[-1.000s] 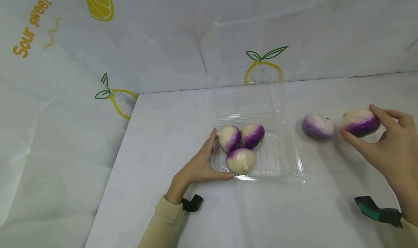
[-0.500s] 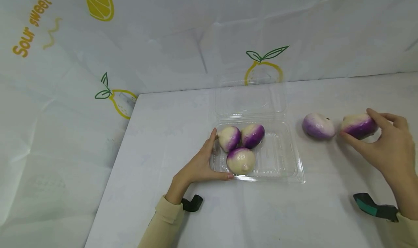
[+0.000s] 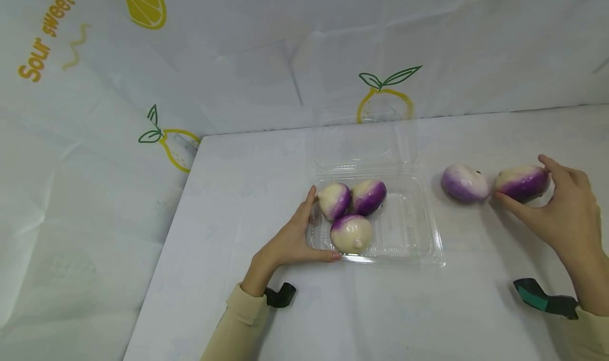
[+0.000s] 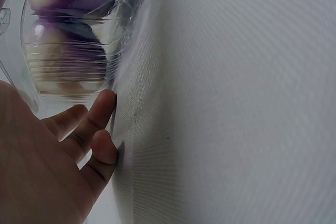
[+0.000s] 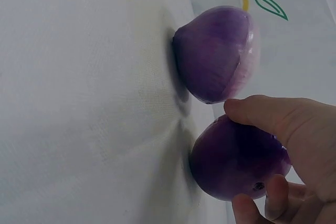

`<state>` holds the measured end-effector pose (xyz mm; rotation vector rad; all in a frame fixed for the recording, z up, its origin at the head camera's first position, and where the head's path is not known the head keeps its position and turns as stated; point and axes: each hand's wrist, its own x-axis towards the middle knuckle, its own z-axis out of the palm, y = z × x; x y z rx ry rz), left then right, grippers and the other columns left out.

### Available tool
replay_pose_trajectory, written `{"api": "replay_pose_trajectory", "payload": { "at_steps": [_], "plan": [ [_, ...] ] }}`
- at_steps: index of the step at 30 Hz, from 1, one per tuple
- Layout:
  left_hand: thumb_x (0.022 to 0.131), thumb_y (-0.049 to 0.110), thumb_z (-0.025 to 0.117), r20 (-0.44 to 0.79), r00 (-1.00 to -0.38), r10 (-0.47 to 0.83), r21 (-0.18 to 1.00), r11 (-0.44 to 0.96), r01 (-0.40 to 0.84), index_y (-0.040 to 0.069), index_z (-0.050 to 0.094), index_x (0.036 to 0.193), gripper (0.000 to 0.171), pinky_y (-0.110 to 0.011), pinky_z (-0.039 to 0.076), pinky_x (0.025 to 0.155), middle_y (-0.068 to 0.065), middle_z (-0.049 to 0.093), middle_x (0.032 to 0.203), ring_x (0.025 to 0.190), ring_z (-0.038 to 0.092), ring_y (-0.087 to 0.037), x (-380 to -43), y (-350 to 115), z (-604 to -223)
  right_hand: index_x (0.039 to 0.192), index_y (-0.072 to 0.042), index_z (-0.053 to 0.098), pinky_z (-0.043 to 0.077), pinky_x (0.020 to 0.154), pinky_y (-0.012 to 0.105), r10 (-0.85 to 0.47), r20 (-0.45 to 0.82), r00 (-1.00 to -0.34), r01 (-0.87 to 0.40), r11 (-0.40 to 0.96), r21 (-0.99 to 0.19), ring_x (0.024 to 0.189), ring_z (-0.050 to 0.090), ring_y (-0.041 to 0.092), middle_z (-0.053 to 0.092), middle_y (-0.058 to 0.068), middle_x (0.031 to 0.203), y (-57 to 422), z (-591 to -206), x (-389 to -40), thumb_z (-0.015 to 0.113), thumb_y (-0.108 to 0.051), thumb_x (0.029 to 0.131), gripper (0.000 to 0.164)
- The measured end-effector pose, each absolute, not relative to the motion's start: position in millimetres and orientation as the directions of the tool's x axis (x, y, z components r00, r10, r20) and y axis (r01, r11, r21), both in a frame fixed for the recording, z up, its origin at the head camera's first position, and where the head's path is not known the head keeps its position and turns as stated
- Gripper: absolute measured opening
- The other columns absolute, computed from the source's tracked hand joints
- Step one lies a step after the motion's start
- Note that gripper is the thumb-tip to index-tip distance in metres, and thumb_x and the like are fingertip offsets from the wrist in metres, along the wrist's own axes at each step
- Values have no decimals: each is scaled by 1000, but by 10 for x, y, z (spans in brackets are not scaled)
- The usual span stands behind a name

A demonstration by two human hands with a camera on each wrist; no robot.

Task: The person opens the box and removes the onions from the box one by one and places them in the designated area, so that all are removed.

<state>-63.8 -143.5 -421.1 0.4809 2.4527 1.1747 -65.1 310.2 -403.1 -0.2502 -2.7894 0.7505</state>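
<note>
My right hand (image 3: pixel 568 207) is spread around a glossy purple-and-white onion (image 3: pixel 520 184) resting on the table at the right. The thumb lies against its near left side, and the index fingertip stands slightly above its far edge. In the right wrist view the other fingertips (image 5: pixel 275 192) are close against this onion. Just left of it sits a paler onion (image 3: pixel 464 183). My left hand (image 3: pixel 295 239) rests with extended fingers at the left corner of a clear plastic clamshell box (image 3: pixel 414 229), thumb along its front rim. Three onions (image 3: pixel 351 234) are grouped in the box's left half.
The box's transparent lid (image 3: pixel 363 144) stands raised at its back, against the white backdrop cloth (image 3: pixel 247 70) with lemon prints. A white cloth covers the table (image 3: pixel 228 192). Dark wrist-camera mounts (image 3: pixel 544 300) jut out by both wrists.
My right hand has lowered the onion slightly down and left onto the table beside the paler one, and its index finger has lifted off. The left hand and the box have stayed still.
</note>
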Motion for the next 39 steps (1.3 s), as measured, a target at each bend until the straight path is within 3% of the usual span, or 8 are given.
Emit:
{"api": "replay_pose_trajectory", "payload": {
  "at_steps": [5, 10, 23, 32, 39],
  "plan": [
    [67, 46, 94, -182, -871, 456, 793, 592, 145, 26, -15, 164, 148, -52, 34, 122, 4, 22, 168, 148, 38, -27, -648, -1437, -4221, 153, 7, 35, 30, 104, 80, 248, 133, -959, 146, 843, -518, 141, 31, 63, 30, 41, 155, 3109, -4033, -645, 79, -35, 89, 89],
    [67, 46, 94, -186, -871, 455, 795, 590, 139, 28, -16, 163, 148, -51, 34, 123, 6, 22, 168, 149, 37, -26, -652, -1439, -4230, 154, 4, 35, 28, 108, 80, 239, 126, -963, 143, 848, -510, 143, 28, 62, 32, 40, 156, 3129, -4056, -643, 80, -35, 88, 89],
    [67, 47, 94, -194, -871, 452, 798, 589, 129, 29, -15, 164, 146, -52, 32, 123, 4, 21, 168, 151, 35, -27, -641, -1440, -4222, 158, 5, 24, 31, 101, 79, 261, 94, -961, 170, 823, -542, 137, 35, 64, 33, 41, 155, 3117, -4100, -647, 79, -36, 88, 97],
    [67, 47, 94, -193, -871, 451, 797, 590, 129, 30, -15, 163, 146, -51, 31, 124, 6, 21, 168, 153, 32, -25, -640, -1442, -4226, 157, 3, 27, 33, 98, 78, 274, 93, -957, 183, 822, -539, 130, 40, 65, 37, 41, 151, 3103, -4137, -671, 78, -34, 89, 93],
    [67, 48, 94, -192, -870, 453, 795, 591, 133, 30, -15, 163, 147, -51, 31, 125, 7, 21, 168, 153, 32, -24, -636, -1441, -4216, 159, -3, 31, 31, 100, 82, 276, 96, -956, 187, 829, -526, 140, 33, 63, 31, 40, 156, 3105, -4140, -676, 77, -38, 89, 91]
  ]
}}
